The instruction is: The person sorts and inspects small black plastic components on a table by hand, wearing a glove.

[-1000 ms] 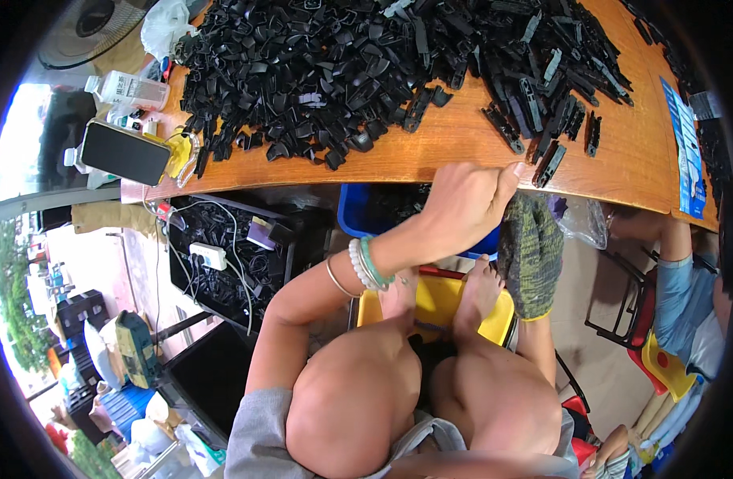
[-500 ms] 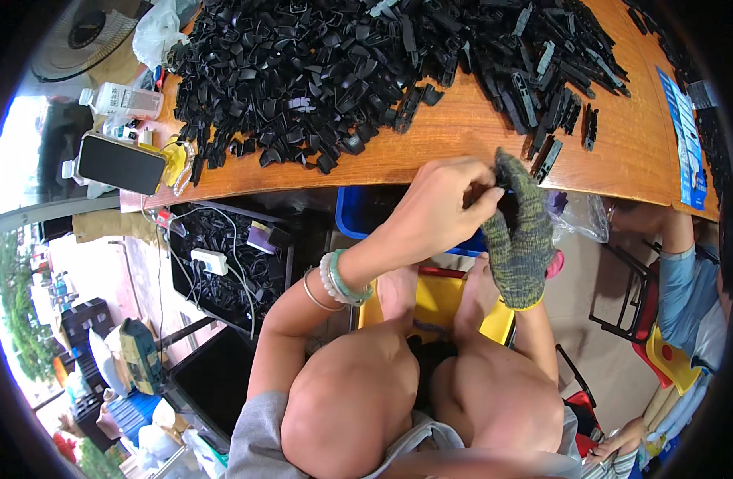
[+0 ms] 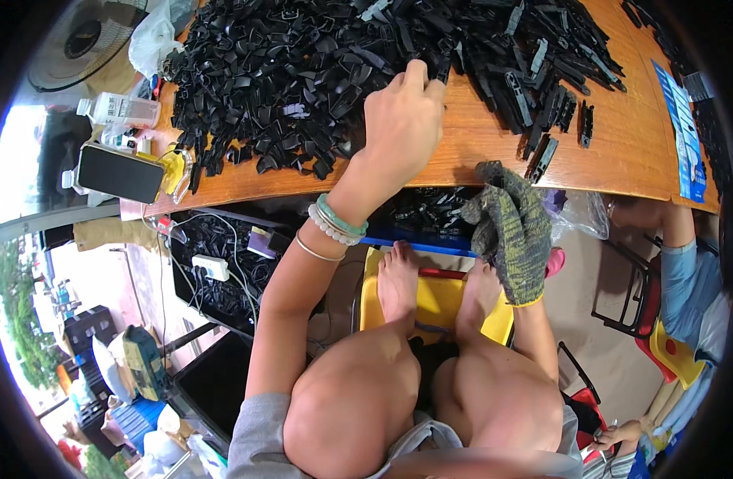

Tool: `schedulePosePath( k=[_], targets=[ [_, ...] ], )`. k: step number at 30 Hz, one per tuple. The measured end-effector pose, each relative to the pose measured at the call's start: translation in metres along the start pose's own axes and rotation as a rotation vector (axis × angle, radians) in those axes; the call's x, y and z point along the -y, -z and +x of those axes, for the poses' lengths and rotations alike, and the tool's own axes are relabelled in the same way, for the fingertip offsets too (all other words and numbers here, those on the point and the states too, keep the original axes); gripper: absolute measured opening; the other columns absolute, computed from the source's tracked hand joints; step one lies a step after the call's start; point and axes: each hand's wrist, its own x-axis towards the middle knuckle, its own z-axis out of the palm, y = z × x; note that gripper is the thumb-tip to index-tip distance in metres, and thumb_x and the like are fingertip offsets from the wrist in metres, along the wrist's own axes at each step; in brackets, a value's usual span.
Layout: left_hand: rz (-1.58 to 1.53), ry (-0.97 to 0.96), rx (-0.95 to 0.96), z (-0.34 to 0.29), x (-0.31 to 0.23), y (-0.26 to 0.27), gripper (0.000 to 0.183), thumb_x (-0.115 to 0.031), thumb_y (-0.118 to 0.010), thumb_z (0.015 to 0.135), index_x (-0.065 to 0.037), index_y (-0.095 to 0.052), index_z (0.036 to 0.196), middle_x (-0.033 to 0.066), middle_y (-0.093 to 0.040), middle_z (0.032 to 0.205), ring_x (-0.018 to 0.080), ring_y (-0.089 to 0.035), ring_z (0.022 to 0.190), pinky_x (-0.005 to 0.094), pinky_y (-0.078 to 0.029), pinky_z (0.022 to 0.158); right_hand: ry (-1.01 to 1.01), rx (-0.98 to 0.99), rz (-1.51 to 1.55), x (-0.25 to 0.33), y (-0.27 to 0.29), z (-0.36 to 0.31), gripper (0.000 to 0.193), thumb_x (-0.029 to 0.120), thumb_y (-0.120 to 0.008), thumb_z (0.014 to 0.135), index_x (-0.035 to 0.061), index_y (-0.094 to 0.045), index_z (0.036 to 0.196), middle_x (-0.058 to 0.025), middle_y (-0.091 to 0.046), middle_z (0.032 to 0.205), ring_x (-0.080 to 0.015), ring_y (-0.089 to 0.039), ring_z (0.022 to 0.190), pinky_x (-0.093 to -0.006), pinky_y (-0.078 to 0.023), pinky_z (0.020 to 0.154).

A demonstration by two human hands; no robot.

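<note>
My left hand [image 3: 404, 120], bare and wearing bracelets, reaches over the table to the right edge of a heap of small curved black plastic parts [image 3: 294, 88]. Its fingers are curled, and the fingertips meet a black plastic part [image 3: 444, 70], partly hidden behind them. Just below the table edge is my right hand [image 3: 511, 231], in a grey-green knitted glove. The gloved fingers are bent inward and closed; what they hold, if anything, is hidden. Longer black plastic pieces [image 3: 534, 56] lie heaped at the table's right, with a few loose ones [image 3: 543, 158] near the front edge.
Under the table edge stands a blue bin [image 3: 422, 242] with black parts, and a yellow stool [image 3: 374, 295] is below. A phone [image 3: 120, 172] and bottle [image 3: 123, 109] are at the left. A crate [image 3: 223, 275] holds a power strip [image 3: 211, 267]. Another person's arm [image 3: 676, 231] shows right.
My left hand has left my gloved right hand and moved up and left to the heap. The gloved fingers have bent inward. The blue bin's contents have come into view.
</note>
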Motion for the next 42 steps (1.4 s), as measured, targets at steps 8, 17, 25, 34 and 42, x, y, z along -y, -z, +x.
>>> schedulePosePath(
  k=[8, 17, 25, 34, 42],
  targets=[
    [-0.154, -0.122, 0.012, -0.006, 0.002, -0.003, 0.010, -0.002, -0.063, 0.070, -0.005, -0.060, 0.079, 0.0061, -0.051, 0.080, 0.0227, -0.057, 0.068, 0.0314, -0.046, 0.054, -0.106, 0.027, 0.097, 0.003, 0.002, 0.000, 0.027, 0.011, -0.054, 0.088, -0.0002, -0.058, 0.111, -0.0048, -0.063, 0.094, -0.0061, -0.054, 0.071, -0.0195, -0.044, 0.060],
    [-0.251, -0.217, 0.008, -0.009, -0.004, -0.007, 0.016, 0.001, -0.062, 0.067, -0.003, -0.059, 0.082, 0.0082, -0.051, 0.083, 0.0233, -0.056, 0.071, 0.0312, -0.046, 0.053, 0.452, -0.087, -0.250, -0.020, 0.007, 0.006, 0.023, 0.012, -0.052, 0.089, -0.0007, -0.061, 0.106, -0.0038, -0.062, 0.095, -0.0040, -0.052, 0.073, -0.0171, -0.043, 0.064],
    [-0.318, -0.242, -0.047, -0.020, -0.011, 0.007, 0.009, 0.002, -0.060, 0.075, -0.001, -0.060, 0.084, 0.0089, -0.055, 0.084, 0.0193, -0.058, 0.066, 0.0283, -0.046, 0.052, 0.526, -0.196, -0.281, -0.020, 0.008, 0.009, 0.018, 0.012, -0.057, 0.087, -0.0006, -0.063, 0.098, 0.0005, -0.060, 0.075, -0.0027, -0.046, 0.054, -0.0174, -0.035, 0.046],
    [-0.882, 0.049, 0.218, -0.031, -0.029, 0.045, 0.015, 0.010, -0.049, 0.081, 0.004, -0.060, 0.090, 0.0095, -0.059, 0.079, 0.0110, -0.056, 0.056, 0.0210, -0.047, 0.052, 0.732, -0.015, -0.625, 0.000, 0.019, 0.005, 0.017, 0.004, -0.059, 0.082, -0.0004, -0.063, 0.098, -0.0066, -0.062, 0.083, -0.0111, -0.054, 0.062, -0.0230, -0.043, 0.053],
    [-0.860, 0.057, 0.201, -0.037, -0.037, 0.049, 0.010, 0.006, -0.051, 0.083, 0.004, -0.059, 0.087, 0.0089, -0.058, 0.077, 0.0096, -0.055, 0.057, 0.0217, -0.046, 0.051, 0.814, 0.067, -0.816, -0.001, 0.021, -0.002, 0.027, -0.007, -0.057, 0.075, 0.0017, -0.061, 0.101, -0.0136, -0.061, 0.098, -0.0255, -0.060, 0.083, -0.0326, -0.048, 0.071]
  ],
)
